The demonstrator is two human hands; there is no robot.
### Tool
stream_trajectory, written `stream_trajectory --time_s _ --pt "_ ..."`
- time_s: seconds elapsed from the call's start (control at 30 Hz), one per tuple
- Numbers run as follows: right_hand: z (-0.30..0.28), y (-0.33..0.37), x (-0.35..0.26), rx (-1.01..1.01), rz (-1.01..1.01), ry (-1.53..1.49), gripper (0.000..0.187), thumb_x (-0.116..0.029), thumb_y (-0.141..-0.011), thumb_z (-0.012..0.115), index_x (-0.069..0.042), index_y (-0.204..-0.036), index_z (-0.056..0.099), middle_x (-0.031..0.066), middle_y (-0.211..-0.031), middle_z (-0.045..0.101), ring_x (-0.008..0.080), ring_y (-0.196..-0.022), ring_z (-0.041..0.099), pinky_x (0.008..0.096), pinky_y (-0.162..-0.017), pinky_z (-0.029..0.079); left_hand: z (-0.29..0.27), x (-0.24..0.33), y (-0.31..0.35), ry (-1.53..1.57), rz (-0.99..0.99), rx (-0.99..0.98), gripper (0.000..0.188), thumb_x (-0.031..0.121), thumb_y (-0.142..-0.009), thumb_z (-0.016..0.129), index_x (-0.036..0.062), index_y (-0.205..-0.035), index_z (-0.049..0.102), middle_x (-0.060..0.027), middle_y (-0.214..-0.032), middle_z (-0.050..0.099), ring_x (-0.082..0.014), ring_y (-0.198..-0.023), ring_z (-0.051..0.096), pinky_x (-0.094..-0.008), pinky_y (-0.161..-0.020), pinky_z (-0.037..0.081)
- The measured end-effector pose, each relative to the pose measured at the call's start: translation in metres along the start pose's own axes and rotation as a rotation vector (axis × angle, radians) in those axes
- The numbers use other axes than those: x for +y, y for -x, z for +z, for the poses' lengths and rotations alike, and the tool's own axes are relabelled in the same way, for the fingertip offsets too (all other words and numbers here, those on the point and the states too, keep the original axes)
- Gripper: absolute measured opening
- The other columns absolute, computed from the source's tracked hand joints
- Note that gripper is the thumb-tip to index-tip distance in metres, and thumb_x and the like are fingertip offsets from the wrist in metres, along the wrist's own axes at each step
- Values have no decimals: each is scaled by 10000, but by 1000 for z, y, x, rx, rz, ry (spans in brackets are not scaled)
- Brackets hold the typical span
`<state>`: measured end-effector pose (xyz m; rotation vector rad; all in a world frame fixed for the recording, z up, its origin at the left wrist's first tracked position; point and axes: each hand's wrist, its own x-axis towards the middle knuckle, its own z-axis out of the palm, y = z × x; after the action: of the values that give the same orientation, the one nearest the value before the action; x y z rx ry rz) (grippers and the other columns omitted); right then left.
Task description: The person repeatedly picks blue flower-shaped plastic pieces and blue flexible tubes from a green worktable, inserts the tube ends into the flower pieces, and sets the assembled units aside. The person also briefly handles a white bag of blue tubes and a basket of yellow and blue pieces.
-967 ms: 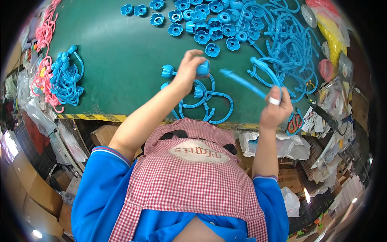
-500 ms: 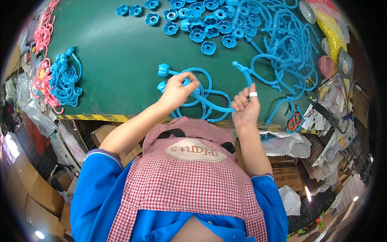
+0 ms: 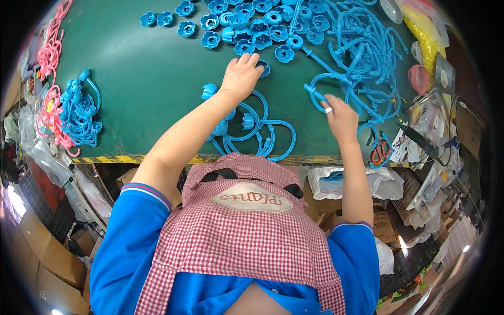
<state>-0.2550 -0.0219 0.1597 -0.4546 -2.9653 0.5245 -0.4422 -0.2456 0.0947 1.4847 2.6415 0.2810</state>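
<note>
My left hand (image 3: 241, 79) reaches to the far middle of the green table, its fingertips closed on a blue flower-shaped cup (image 3: 264, 69). Near the pile at the right, my right hand (image 3: 341, 119) pinches a blue cord (image 3: 314, 95) with a knobbed end; its fingers are slightly blurred. Between my arms, looped blue cords (image 3: 286, 126) lie close to the front edge. Blue cups, one of them upright (image 3: 248, 122), sit among these loops, partly behind my left forearm.
Many loose flower cups (image 3: 211, 40) spread across the back. A tangled heap of blue cords (image 3: 367, 58) fills the right side, with red-handled scissors (image 3: 381, 153) nearer me. At left lie a blue cord bundle (image 3: 79, 113) and pink cords (image 3: 51, 52). Yellow-black tape (image 3: 118, 159) lines the front edge.
My left hand has moved away from the looped cords to a cup farther back. My right hand has let go of the strand from those loops and moved up and right.
</note>
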Motion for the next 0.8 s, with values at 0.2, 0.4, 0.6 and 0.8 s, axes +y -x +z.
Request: stream_trajectory --time_s 0.2,0.4,0.6,0.8 --pt "-25 -3 -30 -5 -58 350 158 -261 -791 694 -156 -908 695 27 -680 596 212 -663 604 336 -538 465 -32 8 10 708 -376 -37 51 102 -785 597 95 -836 596 -97 -1047 627 -235 -933 588 -315 -736 482" --pt "-30 -2 -98 -69 75 -264 172 -288 -796 688 -134 -863 723 21 -620 590 217 -567 587 341 -487 438 -68 49 21 1863 -688 -90 126 129 -865 507 30 -846 582 -70 -824 619 -144 -804 560 -268 -709 440" --pt "-38 -8 -115 -274 296 -531 212 -275 -797 693 -84 -877 740 105 -754 691 246 -621 651 319 -564 486 -84 55 32 1965 -827 -234 132 172 -881 532 52 -855 581 -45 -787 602 -114 -701 535 -257 -616 428" --pt "-3 6 -123 -558 670 -999 216 -221 -819 697 -37 -928 727 105 -749 689 175 -655 624 300 -643 478 -84 42 50 1758 -607 -229 153 178 -887 529 34 -866 577 -44 -803 597 -125 -762 561 -260 -715 450"
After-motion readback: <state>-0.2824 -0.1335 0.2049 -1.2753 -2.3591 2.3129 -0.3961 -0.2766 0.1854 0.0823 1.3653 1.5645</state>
